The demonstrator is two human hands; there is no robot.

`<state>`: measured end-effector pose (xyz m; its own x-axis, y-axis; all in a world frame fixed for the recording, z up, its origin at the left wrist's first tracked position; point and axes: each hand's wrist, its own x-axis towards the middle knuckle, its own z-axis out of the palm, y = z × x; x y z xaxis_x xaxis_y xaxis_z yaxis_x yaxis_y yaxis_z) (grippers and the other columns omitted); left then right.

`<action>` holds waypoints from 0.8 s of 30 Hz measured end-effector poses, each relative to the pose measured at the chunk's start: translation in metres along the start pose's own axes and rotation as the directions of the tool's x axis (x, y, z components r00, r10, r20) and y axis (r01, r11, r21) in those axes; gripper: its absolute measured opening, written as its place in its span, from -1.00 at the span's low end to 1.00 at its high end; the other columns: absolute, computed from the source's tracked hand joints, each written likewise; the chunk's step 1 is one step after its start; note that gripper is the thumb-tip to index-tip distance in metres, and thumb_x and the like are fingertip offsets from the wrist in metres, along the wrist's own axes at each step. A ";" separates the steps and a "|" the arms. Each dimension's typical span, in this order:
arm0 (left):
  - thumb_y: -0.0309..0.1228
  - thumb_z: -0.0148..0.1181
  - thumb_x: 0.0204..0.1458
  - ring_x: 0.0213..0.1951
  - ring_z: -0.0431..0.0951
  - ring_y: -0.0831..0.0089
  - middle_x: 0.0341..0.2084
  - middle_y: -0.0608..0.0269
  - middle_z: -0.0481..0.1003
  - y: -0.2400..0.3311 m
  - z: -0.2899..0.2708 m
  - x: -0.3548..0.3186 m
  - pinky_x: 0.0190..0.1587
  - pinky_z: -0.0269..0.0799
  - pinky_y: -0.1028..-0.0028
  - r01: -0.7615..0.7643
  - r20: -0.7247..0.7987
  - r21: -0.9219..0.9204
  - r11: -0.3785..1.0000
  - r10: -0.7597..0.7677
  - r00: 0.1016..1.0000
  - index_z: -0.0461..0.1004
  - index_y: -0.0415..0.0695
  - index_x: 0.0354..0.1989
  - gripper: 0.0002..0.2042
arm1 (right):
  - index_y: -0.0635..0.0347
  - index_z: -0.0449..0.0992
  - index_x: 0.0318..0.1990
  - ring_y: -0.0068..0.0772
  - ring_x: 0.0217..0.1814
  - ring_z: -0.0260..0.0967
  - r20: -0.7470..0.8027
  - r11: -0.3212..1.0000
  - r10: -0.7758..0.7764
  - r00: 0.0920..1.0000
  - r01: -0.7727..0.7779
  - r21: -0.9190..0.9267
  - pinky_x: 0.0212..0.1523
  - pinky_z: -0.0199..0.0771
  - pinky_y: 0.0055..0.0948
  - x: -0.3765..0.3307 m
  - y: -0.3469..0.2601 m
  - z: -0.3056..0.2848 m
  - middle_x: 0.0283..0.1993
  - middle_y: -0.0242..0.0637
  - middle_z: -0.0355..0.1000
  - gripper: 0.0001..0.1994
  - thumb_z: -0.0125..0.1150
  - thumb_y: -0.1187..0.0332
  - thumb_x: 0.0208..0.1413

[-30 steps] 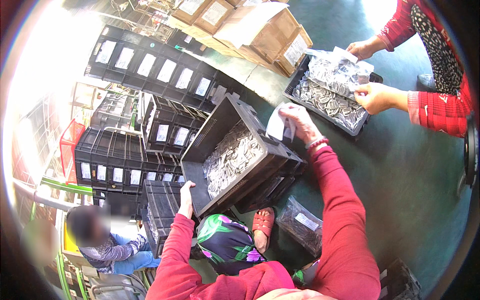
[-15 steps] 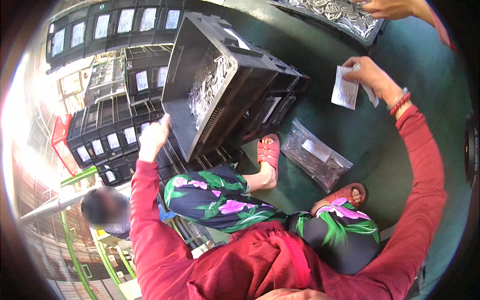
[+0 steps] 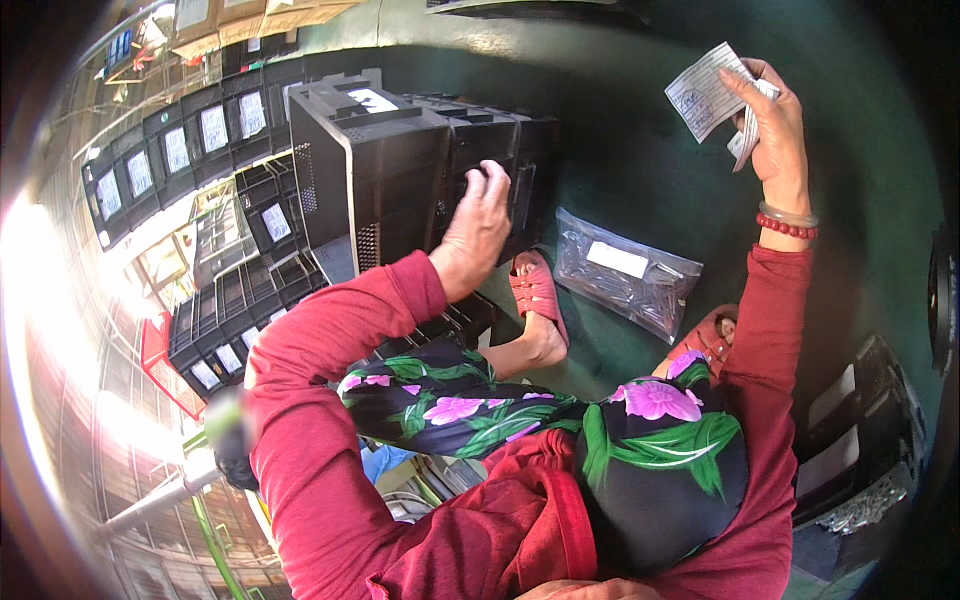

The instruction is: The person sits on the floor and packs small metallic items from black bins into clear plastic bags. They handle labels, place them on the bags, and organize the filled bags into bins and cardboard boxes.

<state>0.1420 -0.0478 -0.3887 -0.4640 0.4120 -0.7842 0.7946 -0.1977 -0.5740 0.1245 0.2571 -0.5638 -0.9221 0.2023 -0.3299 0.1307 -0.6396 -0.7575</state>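
Observation:
My right hand grips white paper slips with printed lines and handwriting, held at the upper right above the floor. My left hand is in front of the outer side of a black plastic crate, its fingers apart and slightly bent. Whether the fingertips touch the crates cannot be made out. The top crate is tilted, and its inside is turned away from me. On the floor between my feet lies a clear plastic bag of thin dark metal pieces, with a white label on it.
Black crates with white labels stand stacked at the left, by a red basket. Another person's head shows at the lower left. More crates stand at the right, one with shiny metal pieces. A dark tray edge shows at the top.
My left hand has left the crate's near edge and moved right, to its outer side. My right hand has raised the slips. The view has turned, and the other person's hands are out of sight.

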 end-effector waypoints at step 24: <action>-0.31 0.00 -0.18 -0.01 0.22 0.21 -0.27 0.07 0.36 0.010 0.033 0.031 0.12 -0.01 0.08 0.167 -0.221 -0.019 0.986 -0.167 0.961 0.44 -0.26 -0.28 -0.69 | 0.18 0.39 -0.16 -0.62 -0.41 0.35 0.366 0.668 0.243 0.898 -0.428 0.608 -0.70 0.13 -0.71 -0.032 0.026 0.013 -0.27 -0.37 0.45 -0.78 0.18 0.48 0.00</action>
<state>0.1227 -0.0661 -0.4258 -0.4923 0.6256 -0.6053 0.7131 -0.1090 -0.6926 0.1524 0.2241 -0.5661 -0.9299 -0.2449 -0.2743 0.2608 -0.9651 -0.0223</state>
